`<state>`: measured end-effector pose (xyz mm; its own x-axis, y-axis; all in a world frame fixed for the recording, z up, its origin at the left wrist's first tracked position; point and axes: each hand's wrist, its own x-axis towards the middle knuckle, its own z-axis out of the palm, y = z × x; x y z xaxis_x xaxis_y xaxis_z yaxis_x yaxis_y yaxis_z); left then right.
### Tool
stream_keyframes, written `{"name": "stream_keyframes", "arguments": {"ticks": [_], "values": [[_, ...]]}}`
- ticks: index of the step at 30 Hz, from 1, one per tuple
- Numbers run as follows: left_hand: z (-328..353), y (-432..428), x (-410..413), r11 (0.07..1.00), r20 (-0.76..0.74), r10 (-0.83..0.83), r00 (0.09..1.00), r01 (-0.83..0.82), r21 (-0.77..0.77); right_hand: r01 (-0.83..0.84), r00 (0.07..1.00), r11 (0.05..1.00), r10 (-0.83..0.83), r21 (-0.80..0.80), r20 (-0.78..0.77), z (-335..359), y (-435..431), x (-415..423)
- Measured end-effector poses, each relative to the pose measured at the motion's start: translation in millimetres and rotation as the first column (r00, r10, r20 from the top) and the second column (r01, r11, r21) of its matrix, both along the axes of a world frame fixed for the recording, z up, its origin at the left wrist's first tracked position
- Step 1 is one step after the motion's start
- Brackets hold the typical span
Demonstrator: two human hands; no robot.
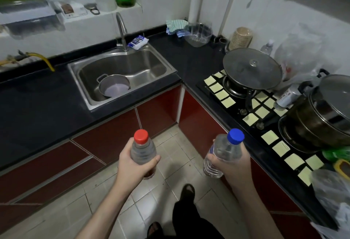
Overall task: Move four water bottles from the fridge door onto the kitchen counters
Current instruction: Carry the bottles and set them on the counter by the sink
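Observation:
My left hand grips a clear water bottle with a red cap, held upright over the tiled floor. A second clear bottle, this one with a blue cap, leans slightly left in my right hand. Both bottles hang in front of the L-shaped black counter, short of its edge. A small clear bottle with a white cap stands at the back of the right counter. The fridge is out of view.
A steel sink holds a pot. On the right, a stove with a lidded wok, a stacked steamer pot and yellow sticky notes. Plastic bags crowd the right edge. Red cabinets stand below; my feet are on the tiles.

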<state>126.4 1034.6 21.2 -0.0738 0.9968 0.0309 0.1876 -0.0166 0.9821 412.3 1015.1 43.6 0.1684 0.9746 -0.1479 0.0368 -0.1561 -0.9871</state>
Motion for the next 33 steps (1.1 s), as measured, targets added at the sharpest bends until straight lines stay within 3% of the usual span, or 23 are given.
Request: {"name": "stream_keyframes", "arguments": {"ticks": [5, 17, 22, 27, 33], "values": [[-3.8, 55.5, 12.2, 0.999, 0.003, 0.032, 0.999, -0.032, -0.011, 0.014, 0.995, 1.0, -0.017, 0.026, 0.099, 0.5, 62.6, 2.5], [24.9, 193.3, 49.2, 0.97, -0.026, 0.244, 0.969, -0.244, -0.003, -0.262, 0.963, 0.958, 0.252, 0.116, 0.092, 9.8, 242.2, 38.1], [23.4, 240.1, 53.4, 0.958, -0.006, 0.286, 0.958, -0.286, -0.013, -0.281, 0.959, 0.953, 0.277, 0.109, 0.054, 5.7, 297.4, 42.0], [16.7, 295.7, 49.2, 0.963, 0.006, 0.27, 0.963, -0.27, -0.016, -0.209, 0.977, 0.967, 0.199, 0.147, 0.083, -6.0, 345.8, 39.1], [12.3, 385.0, 32.7, 0.986, 0.008, 0.164, 0.986, -0.164, 0.001, -0.057, 0.96, 0.987, 0.013, 0.151, 0.279, -10.5, 412.4, 22.4]]}}
